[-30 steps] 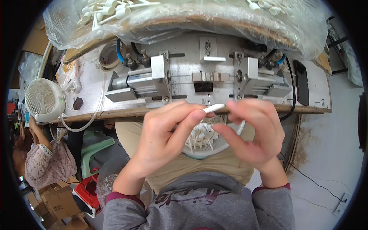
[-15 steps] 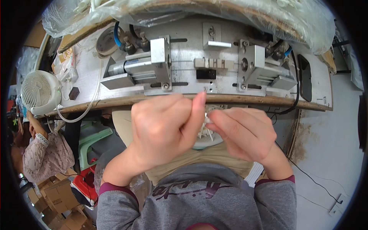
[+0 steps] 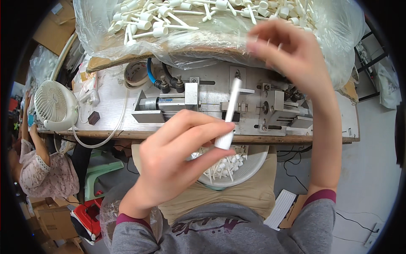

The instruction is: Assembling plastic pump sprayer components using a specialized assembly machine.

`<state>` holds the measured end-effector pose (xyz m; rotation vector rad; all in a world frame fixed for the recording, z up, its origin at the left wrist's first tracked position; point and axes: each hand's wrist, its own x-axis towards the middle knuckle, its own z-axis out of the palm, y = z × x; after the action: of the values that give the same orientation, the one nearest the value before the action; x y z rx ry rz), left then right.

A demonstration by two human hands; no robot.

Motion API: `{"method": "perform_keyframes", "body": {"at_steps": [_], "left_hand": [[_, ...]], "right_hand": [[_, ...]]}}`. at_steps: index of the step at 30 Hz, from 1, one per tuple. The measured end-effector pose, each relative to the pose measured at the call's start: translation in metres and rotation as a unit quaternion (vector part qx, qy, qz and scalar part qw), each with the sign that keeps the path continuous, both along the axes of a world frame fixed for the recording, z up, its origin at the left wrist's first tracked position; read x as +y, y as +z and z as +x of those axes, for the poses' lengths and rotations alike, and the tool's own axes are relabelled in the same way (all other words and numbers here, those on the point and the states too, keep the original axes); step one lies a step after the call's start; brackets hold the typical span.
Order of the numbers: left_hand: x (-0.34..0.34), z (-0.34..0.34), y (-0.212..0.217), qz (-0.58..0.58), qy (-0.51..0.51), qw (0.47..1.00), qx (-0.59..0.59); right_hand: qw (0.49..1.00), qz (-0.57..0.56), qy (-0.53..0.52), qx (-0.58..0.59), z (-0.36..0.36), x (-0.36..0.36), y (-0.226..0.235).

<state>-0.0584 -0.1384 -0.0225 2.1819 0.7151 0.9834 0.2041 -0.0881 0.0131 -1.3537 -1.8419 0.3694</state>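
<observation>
Splitting apart: one hand keeps the tube, the other goes up to the bag

Holding a slim white plastic tube (image 3: 229,115) upright between thumb and bent forefinger, the left hand (image 3: 175,158) sits at about 6 o'clock in the head view, over the white bowl (image 3: 249,169) of small white parts on the person's lap. Half a second ago both hands were bunched together at the table edge, working on the same piece; now they are well apart. The tube's lower, thicker end is pinched in the left fingers (image 3: 198,127), and its thin upper end points to 12 o'clock, across the metal fixture (image 3: 186,99) with its pneumatic cylinder on the workbench (image 3: 114,91).

The right hand (image 3: 292,53) has lifted to about 1 o'clock and is blurred with motion against the clear plastic bag (image 3: 203,36) of white capped stems. Its fingers look loosely spread and curled, with nothing visibly in them (the blur leaves that unsure).

Judging from this, the joint handling of the tube is finished and the right hand is at the bagged stock.

A small white desk fan (image 3: 53,103) stands at 9 o'clock, beside another person's sleeve (image 3: 44,180).
</observation>
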Motion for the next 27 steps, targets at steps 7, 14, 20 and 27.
{"method": "perform_keyframes", "body": {"at_steps": [7, 14, 20, 27], "left_hand": [[-0.003, 0.033, -0.060, 0.167, 0.039, 0.976, 0.134], [0.002, 0.039, -0.075, 0.198, 0.056, 0.966, 0.157], [0.000, 0.039, -0.072, 0.243, 0.061, 0.947, 0.201], [0.004, 0.041, -0.065, 0.242, 0.049, 0.944, 0.219]], "right_hand": [[0.845, 0.261, -0.119, -0.452, 0.030, 0.107, -0.016], [0.946, 0.090, 0.009, -0.313, 0.029, 0.075, -0.003], [0.983, 0.040, -0.044, -0.172, 0.035, 0.042, 0.000], [0.981, 0.136, -0.068, -0.117, 0.020, 0.009, 0.003]]}}
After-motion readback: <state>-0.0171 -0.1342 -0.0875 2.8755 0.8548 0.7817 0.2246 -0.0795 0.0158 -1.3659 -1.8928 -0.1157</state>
